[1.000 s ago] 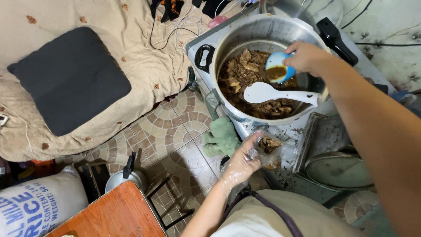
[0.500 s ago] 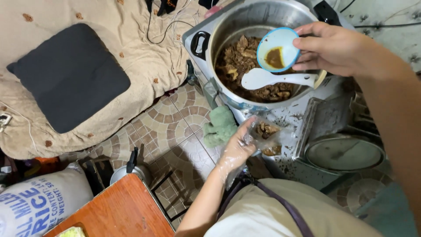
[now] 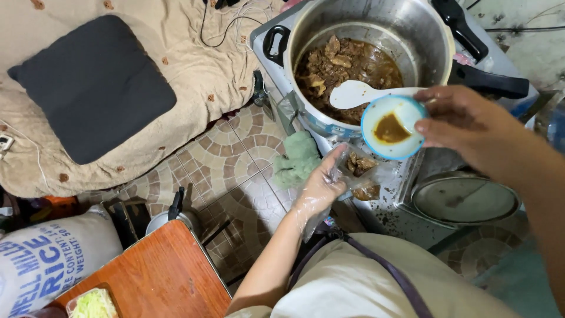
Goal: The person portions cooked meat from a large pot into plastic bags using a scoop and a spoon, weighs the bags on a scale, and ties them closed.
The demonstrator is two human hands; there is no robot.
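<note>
Looking down from my head: my right hand [image 3: 465,121] is pinching the rim of a small blue cup [image 3: 393,127] with brown sauce pooled in it, holding it just outside the pot [image 3: 376,59] at its 5 o'clock edge. My left hand [image 3: 321,187], in a thin clear glove, is curling around the mouth of a clear bag [image 3: 360,171] that already has meat in it, directly under the cup at 7 o'clock.

To do this well, I am judging that I should be keeping the bag's mouth wide and pulled taut under the cup's low lip, tilting slowly so the sauce is running in as a thin stream, not splashing over my glove.

The white spoon [image 3: 365,93] is resting in the stew with its handle pointing toward 3 o'clock, almost touching the cup, so I am watching not to knock it. The black pot handle [image 3: 488,82] is jutting out at 3 o'clock, crowding my wrist. A round lid [image 3: 465,199] is lying at 5 o'clock. Open room is lying toward 9 o'clock, over the tiled floor [image 3: 229,159] and green cloth [image 3: 297,159].
</note>
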